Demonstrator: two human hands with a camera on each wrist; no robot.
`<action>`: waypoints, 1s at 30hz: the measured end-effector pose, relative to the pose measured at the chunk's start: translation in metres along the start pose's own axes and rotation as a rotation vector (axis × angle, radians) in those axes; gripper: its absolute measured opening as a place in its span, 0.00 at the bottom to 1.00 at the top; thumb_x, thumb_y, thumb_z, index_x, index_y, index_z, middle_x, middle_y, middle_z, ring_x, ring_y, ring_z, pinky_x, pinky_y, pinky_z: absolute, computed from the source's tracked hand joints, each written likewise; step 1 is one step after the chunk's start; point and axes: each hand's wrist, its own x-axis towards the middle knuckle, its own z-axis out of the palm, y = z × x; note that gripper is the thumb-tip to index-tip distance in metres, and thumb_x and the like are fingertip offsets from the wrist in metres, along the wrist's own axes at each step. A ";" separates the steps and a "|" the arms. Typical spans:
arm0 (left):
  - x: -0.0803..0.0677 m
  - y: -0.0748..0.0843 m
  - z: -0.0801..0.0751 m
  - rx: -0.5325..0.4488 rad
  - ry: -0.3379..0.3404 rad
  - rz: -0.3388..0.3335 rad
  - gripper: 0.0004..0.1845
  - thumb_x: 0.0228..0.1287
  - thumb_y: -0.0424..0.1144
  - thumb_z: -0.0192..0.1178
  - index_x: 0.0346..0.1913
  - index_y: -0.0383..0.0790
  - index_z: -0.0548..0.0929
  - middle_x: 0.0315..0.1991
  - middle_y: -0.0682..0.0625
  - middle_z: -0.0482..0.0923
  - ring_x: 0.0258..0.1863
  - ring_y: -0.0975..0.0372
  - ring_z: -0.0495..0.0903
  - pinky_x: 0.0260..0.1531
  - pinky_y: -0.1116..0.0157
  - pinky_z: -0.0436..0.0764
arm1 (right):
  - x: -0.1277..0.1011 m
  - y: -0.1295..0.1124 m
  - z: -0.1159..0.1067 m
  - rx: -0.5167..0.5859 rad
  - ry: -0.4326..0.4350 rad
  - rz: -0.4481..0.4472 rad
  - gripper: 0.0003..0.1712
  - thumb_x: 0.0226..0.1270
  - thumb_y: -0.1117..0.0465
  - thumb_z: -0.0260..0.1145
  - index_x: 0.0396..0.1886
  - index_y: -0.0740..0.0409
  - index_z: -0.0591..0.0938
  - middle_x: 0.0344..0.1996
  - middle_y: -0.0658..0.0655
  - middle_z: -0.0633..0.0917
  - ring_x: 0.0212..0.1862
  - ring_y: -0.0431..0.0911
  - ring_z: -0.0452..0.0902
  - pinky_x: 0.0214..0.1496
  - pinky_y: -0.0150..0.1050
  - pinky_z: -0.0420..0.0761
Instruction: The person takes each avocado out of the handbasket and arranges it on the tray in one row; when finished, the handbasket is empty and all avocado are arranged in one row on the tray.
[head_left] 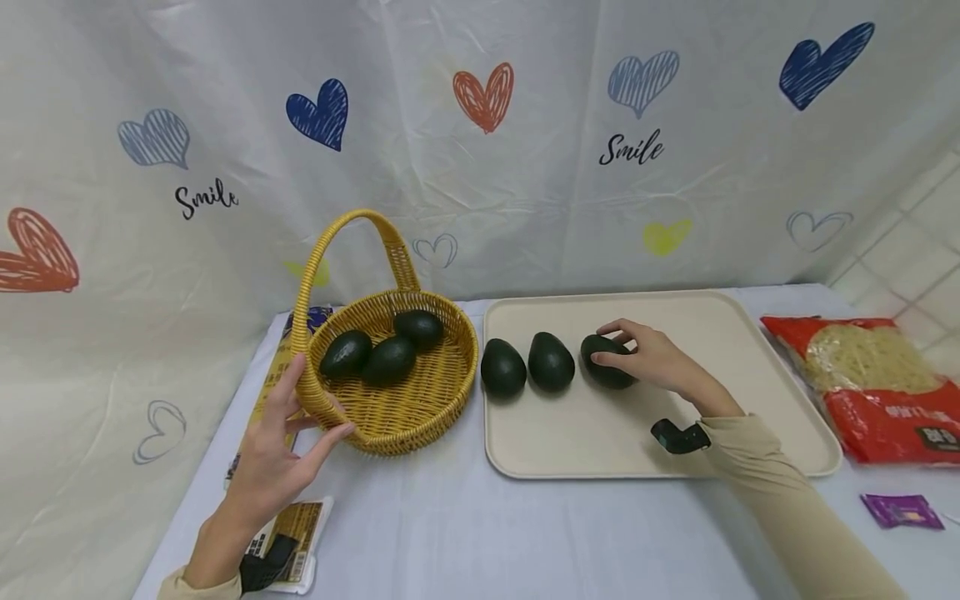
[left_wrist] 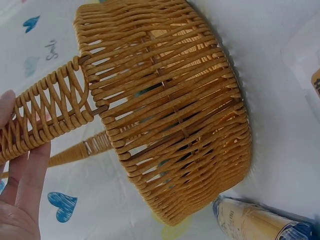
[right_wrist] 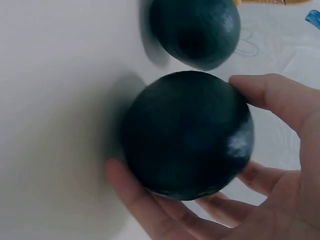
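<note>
Avocado [head_left: 609, 367] lies on the cream tray [head_left: 750, 350], right of frame centre in the head view, rightmost of a row of three. Right hand [head_left: 651, 358] curls over it from the right; thumb on the near side, fingertips over the top. Right wrist view confirms it: the avocado [right_wrist: 187, 135] is cupped between thumb and fingers [right_wrist: 150, 210], grip closed round it, fruit resting on the tray. Second avocado [head_left: 551, 362] sits just left of it and a third [head_left: 502, 367] left again, near the tray's left rim; the three are close together but apart from one another. One neighbour shows in the right wrist view at top centre [right_wrist: 195, 30].

Left of the tray, touching or nearly touching its edge, stands a yellow woven basket [head_left: 420, 417] with an upright arched handle [head_left: 330, 242]. Three more avocados [head_left: 388, 360] lie bunched inside it. Left hand [head_left: 273, 467], lower left of frame, rests against the basket's near left rim, thumb and fingers spread, grip open with straight fingers. Left wrist view shows the basket wall [left_wrist: 175, 125] close up, fingers [left_wrist: 22, 175] flat beside the handle base.

A printed packet [head_left: 288, 533] lies under the left wrist. At far right, a red noodle bag [head_left: 870, 375] and a small purple sachet [head_left: 900, 510] lie on the white surface [head_left: 465, 533]. Heart-print curtain [head_left: 480, 125] hangs behind.
</note>
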 end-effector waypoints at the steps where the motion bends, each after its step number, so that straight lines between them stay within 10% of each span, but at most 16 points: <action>1: 0.000 0.000 0.000 -0.001 -0.001 0.001 0.49 0.76 0.62 0.57 0.77 0.21 0.57 0.50 0.37 0.79 0.49 0.72 0.83 0.44 0.80 0.84 | 0.000 -0.001 -0.001 -0.010 -0.005 -0.004 0.35 0.74 0.44 0.69 0.71 0.58 0.74 0.63 0.71 0.78 0.58 0.61 0.78 0.53 0.50 0.81; 12: -0.004 -0.001 -0.003 0.016 -0.019 -0.015 0.51 0.74 0.63 0.57 0.79 0.23 0.55 0.48 0.32 0.77 0.56 0.85 0.73 0.44 0.82 0.83 | -0.008 -0.007 -0.014 -0.045 -0.104 -0.095 0.39 0.66 0.56 0.76 0.73 0.63 0.72 0.62 0.73 0.77 0.57 0.66 0.79 0.53 0.54 0.83; 30: 0.000 -0.002 -0.001 0.002 -0.026 -0.013 0.51 0.75 0.64 0.57 0.79 0.23 0.55 0.55 0.30 0.74 0.57 0.84 0.73 0.46 0.81 0.83 | -0.004 -0.004 -0.005 0.222 -0.122 0.038 0.42 0.71 0.54 0.73 0.77 0.64 0.67 0.68 0.76 0.69 0.53 0.55 0.82 0.50 0.47 0.90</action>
